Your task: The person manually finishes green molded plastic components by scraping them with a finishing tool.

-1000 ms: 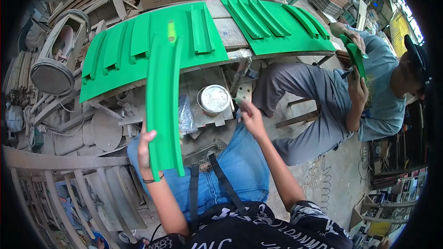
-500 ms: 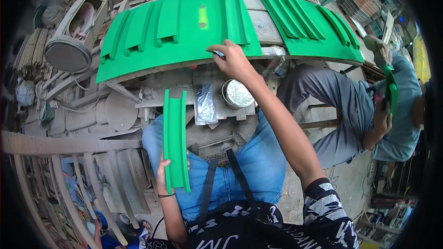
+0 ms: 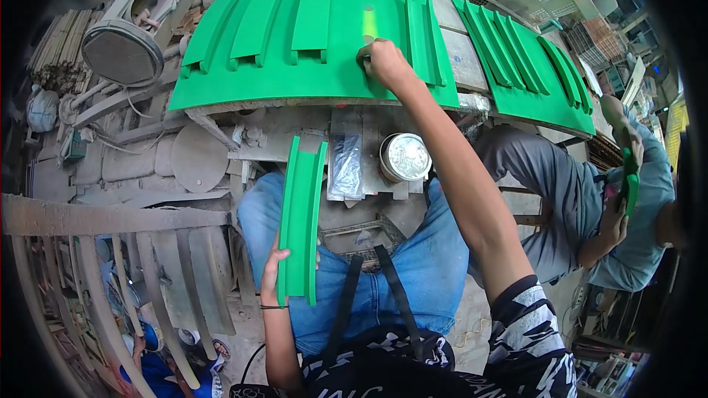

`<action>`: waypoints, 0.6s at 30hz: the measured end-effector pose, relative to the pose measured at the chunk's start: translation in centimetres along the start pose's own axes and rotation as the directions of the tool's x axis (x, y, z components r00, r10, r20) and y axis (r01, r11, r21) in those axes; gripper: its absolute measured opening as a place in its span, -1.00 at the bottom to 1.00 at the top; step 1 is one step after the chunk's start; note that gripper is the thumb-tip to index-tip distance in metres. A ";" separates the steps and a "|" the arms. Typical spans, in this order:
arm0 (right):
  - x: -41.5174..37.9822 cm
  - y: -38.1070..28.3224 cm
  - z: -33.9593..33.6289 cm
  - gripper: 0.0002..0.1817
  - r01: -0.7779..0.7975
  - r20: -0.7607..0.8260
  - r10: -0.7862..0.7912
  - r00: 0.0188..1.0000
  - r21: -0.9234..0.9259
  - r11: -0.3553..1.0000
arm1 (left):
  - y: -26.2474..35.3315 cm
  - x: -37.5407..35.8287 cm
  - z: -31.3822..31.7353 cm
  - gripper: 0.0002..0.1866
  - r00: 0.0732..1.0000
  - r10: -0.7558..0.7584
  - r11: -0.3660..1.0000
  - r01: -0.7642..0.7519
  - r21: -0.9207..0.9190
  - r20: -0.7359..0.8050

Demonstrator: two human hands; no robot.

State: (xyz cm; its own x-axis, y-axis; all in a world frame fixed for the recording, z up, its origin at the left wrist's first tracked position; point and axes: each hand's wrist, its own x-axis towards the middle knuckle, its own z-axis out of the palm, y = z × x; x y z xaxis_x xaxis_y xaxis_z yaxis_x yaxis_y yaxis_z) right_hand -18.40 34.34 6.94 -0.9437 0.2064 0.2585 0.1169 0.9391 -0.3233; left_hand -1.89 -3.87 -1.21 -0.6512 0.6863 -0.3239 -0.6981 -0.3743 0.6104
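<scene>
My left hand is closed round the lower part of a long green channel-shaped piece, raised at both long edges and held upright above my thigh. My right hand is curled over the green sheet on the bench. Its fingers are bent, and whatever is in them is hidden. Just beyond its fingertips lies a yellow-green strip with a greyish round spot at each end. Several green channel pieces rest on the sheet left of that hand, and another green channel piece lies to its right.
A second green sheet with several pieces lies at right. Beside it a co-worker in grey trousers holds a green piece. Below the bench edge stand a lidded bucket and a plastic bag. A wooden slatted frame is at left.
My right hand has moved forward over the sheet, up to the yellow-green strip. The view has shifted, so the bench appears further right. My left hand still holds the channel piece.
</scene>
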 end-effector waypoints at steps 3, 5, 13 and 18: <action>-1.1 -0.4 -0.1 -0.75 0.011 -0.012 -0.010 1.000 0.012 1.000 | 0.0 0.0 0.3 -0.33 1.000 0.008 1.000 -0.008 -0.001 -0.009; -2.2 -1.0 -0.2 -0.75 0.020 -0.014 -0.020 1.000 0.032 0.999 | 0.0 0.1 0.1 -0.33 1.000 0.000 1.000 0.000 0.003 -0.013; -6.0 -2.6 -1.2 -0.71 0.109 0.026 -0.111 0.993 0.077 0.991 | -0.3 0.2 -0.5 -0.24 0.999 -0.034 0.999 0.034 0.012 0.016; -7.2 -0.3 -2.7 -0.74 0.073 0.016 -0.073 0.997 -0.004 0.997 | 0.0 -0.1 -0.1 -0.25 1.000 -0.022 1.000 0.022 -0.015 -0.005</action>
State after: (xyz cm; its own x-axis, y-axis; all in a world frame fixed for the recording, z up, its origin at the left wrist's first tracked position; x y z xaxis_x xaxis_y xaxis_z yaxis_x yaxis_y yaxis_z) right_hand -10.77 33.34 7.59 -0.9545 0.1333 0.2666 0.0491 0.9526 -0.3004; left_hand -1.80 -4.01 -1.27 -0.6369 0.6916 -0.3407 -0.7167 -0.3683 0.5922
